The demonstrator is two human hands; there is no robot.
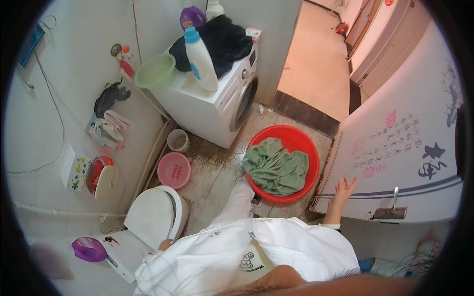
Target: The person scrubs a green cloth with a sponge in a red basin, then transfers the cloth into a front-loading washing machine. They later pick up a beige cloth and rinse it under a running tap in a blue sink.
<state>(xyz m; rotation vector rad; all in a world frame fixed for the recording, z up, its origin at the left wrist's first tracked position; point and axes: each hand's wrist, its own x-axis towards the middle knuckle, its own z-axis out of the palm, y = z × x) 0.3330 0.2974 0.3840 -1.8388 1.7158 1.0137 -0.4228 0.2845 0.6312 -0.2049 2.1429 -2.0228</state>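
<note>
My right hand (342, 194) is raised in front of the white door, fingers spread and nothing in them. Beside it on the floor is a red plastic basin (314, 148) with a crumpled green cloth (279, 166) inside. Only a small part of my left hand (165, 244) shows past my white clothing, next to the toilet (148, 214). Its fingers are mostly hidden, so I cannot tell whether they hold anything. The toilet lid is down.
A front-loading washing machine (222, 111) bears a white detergent bottle (202, 63), a black cloth (227, 44) and a green basin (155, 72). Near the toilet are a pink basin (174, 170) and a white bucket (178, 140). The door (344, 162) with handle (390, 212) stands beside the doorway sill (307, 113).
</note>
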